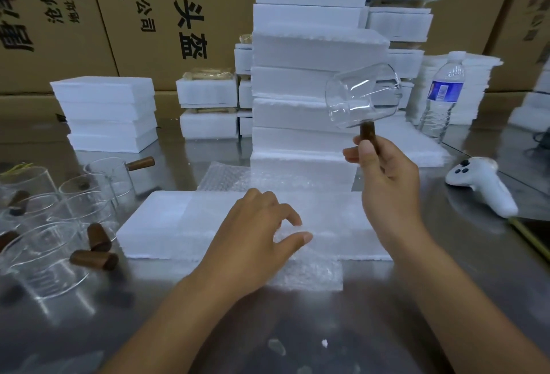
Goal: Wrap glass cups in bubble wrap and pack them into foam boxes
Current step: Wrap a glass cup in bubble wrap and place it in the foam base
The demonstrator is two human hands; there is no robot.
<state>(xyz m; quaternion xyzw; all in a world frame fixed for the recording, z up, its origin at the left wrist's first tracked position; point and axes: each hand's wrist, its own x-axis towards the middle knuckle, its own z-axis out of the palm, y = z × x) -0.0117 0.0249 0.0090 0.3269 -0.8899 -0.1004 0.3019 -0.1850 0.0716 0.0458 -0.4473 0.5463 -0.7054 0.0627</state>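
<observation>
The right hand (384, 174) was raised at the right of the work area, its forearm slanting up from the lower right corner. Its fingers and thumb were curled round the dark brown wooden handle (368, 132) of a clear, round-bodied glass cup (363, 95). The glass cup hung in the air, tipped on its side with the handle pointing down into the grip. It was in front of a tall stack of white foam boxes (309, 76) and well clear of the table.

The left hand (256, 230) reached in from the lower centre, palm down and wrist low. It rested on a sheet of clear bubble wrap (309, 275) spread over a flat white foam box (166, 224) just before the person. Its fingers were bent, and thumb and forefinger pinched up a small fold of the wrap. The near edge of the sheet hung over the front of the foam box onto the brushed steel table (297, 329).

At the left stood a cluster of other clear cups with brown wooden handles (74, 204), with a short pile of white foam slabs (107, 111) behind them. On the right lay a white handheld controller (482, 189), and beyond it stood a clear plastic water bottle with a blue label (443, 96). Brown cardboard cartons printed with black characters (134, 16) lined the back.
</observation>
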